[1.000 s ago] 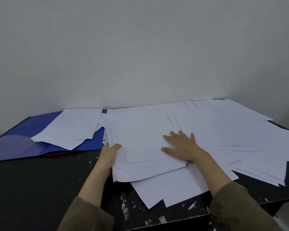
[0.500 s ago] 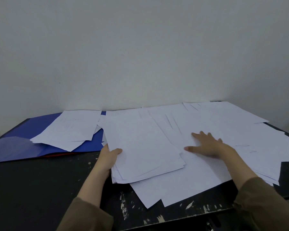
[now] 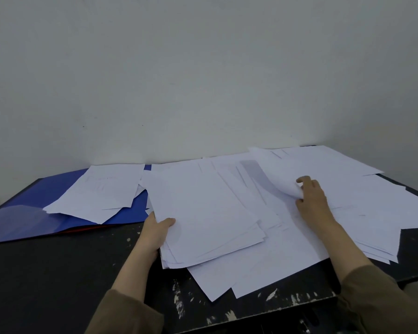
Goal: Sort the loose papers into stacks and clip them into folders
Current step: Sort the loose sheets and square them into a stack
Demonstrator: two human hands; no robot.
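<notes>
A rough stack of white papers [image 3: 203,213] lies in the middle of the black table. My left hand [image 3: 158,229] grips its left edge, thumb on top. Loose white sheets [image 3: 362,203] spread over the right half of the table. My right hand [image 3: 311,196] pinches the curled-up edge of one loose sheet [image 3: 275,172] and lifts it off the pile. An open blue folder [image 3: 34,208] lies at the left with a few white sheets [image 3: 99,191] on it.
The black table [image 3: 58,266] has chipped paint along its front edge. A plain white wall stands right behind it. Some sheets overhang the table's front edge near the middle.
My right hand slid from the central stack to the right, then curled its fingers round a loose sheet's edge and raised it. My left hand kept its hold on the stack.
</notes>
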